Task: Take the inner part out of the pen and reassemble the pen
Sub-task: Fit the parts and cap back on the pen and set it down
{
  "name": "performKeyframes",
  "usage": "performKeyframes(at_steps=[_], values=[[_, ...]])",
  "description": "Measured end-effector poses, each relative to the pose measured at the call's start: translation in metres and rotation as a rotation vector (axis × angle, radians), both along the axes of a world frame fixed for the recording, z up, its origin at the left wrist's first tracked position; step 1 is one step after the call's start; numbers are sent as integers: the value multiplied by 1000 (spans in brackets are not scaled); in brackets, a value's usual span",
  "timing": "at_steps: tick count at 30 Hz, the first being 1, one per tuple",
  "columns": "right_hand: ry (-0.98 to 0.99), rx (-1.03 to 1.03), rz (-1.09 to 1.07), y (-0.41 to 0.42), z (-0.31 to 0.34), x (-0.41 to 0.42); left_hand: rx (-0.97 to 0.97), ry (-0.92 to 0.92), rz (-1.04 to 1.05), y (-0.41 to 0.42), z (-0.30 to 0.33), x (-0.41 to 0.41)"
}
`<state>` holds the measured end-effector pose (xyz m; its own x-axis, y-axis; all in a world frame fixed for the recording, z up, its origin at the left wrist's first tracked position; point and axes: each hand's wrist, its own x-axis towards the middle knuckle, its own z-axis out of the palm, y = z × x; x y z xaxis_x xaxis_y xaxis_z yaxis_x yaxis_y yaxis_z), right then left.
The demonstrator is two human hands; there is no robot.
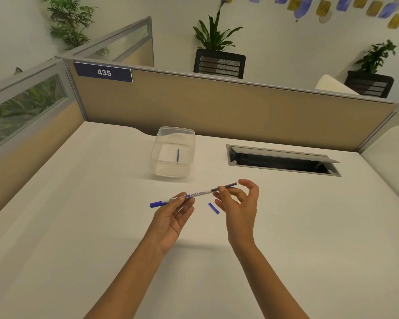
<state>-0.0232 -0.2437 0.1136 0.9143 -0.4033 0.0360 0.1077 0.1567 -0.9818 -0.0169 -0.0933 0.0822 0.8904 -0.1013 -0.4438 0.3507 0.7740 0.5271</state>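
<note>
A white whiteboard pen [197, 194] with a blue cap at its left end is held level above the desk. My left hand [174, 214] grips the pen's barrel near the cap. A dark grey inner part [228, 186] sticks out of the barrel's right end, and my right hand [238, 203] pinches it between thumb and forefinger. A small blue end plug [213, 208] lies on the desk between my hands.
A clear plastic container [173, 151] stands behind the pen, with a thin blue stick [178, 155] inside. To the right, a cable hatch [281, 160] is open in the white desk [78, 226]. Beige partition walls [217, 107] close off the back and left.
</note>
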Motion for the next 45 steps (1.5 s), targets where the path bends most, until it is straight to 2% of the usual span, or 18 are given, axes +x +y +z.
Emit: performKeyframes(at_steps=[6, 12, 21, 24, 30, 33, 41, 45], values=[[-87, -388, 37, 2, -14, 7, -126, 40, 7, -7, -4, 6], [27, -430, -16, -8, -38, 24, -107, 67, -7, -1, -25, 17], [291, -620, 35, -38, -104, 42, 211, 103, -80, 31, -79, 27], [363, -714, 76, -41, -120, 45, 221, 106, -99, 36, -87, 28], [376, -859, 68, -35, -131, 46, 198, 94, -131, 40, -96, 30], [377, -814, 75, -33, -129, 45, 204, 93, -140, 42, -100, 29], [363, -353, 271, -12, -104, 20, 234, 74, -187, 42, -107, 29], [361, -271, 309, -5, -98, 17, 231, 67, -199, 43, -106, 29]])
